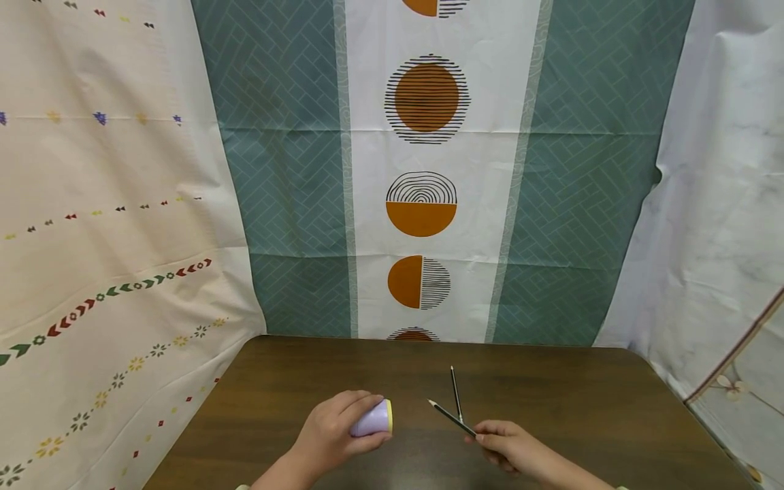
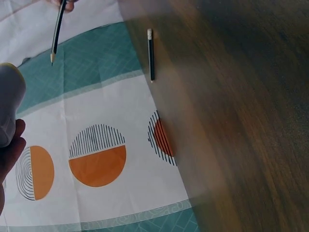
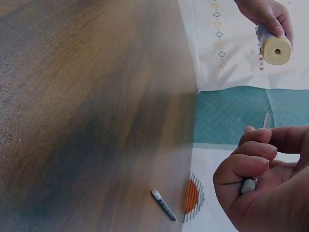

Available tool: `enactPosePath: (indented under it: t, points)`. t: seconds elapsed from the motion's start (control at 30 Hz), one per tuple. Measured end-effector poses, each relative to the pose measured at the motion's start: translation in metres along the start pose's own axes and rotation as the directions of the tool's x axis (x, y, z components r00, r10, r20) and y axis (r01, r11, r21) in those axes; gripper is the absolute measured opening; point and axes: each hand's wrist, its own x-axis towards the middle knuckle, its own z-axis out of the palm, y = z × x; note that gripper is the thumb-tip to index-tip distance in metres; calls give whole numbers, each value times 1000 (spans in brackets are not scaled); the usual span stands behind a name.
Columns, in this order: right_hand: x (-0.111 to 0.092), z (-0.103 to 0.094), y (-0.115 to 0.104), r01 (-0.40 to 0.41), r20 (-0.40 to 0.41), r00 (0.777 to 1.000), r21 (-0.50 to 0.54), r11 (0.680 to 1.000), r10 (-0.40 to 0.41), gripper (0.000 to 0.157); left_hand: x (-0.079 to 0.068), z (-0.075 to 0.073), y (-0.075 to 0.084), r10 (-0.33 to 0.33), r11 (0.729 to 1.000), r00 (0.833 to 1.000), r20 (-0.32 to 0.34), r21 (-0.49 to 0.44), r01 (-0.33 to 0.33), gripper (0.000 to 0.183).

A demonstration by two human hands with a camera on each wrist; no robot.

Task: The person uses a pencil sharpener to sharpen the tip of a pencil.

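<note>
My left hand (image 1: 333, 429) grips a lavender pencil sharpener (image 1: 372, 418) around its body, holding it above the table. Its yellow end, with a small round hole (image 3: 277, 51), faces right toward the other hand. In my right hand (image 1: 508, 446) a dark pencil (image 1: 450, 416) is pinched, its sharpened tip angled up and left toward the sharpener but apart from it. The pale rear end of that pencil (image 3: 248, 186) shows beneath the curled fingers in the right wrist view. A second dark pencil (image 2: 151, 55) lies on the table beyond the hands, point facing away.
The dark brown wooden table (image 1: 275, 381) spreads under both hands. Behind it hangs a teal and white cloth (image 1: 294, 204) with orange circles. Patterned pale cloth (image 1: 122, 272) drapes along the left side, and a whitish cloth (image 1: 723, 204) on the right.
</note>
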Motion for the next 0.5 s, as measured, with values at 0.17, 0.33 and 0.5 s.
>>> enactPosePath:
  t: [0.17, 0.33, 0.5]
  points:
    - [3, 3, 5, 3, -36, 999, -8, 1000, -3, 33, -2, 0, 0, -7, 1000, 1000, 3, 11, 7, 46]
    - [10, 6, 11, 19, -45, 999, -8, 1000, -19, 40, -4, 1, 0, -16, 1000, 1000, 4, 11, 16, 46]
    - [16, 11, 15, 2, -52, 999, 31, 1000, -1, 37, -6, 0, 1, -26, 1000, 1000, 7, 8, 26, 45]
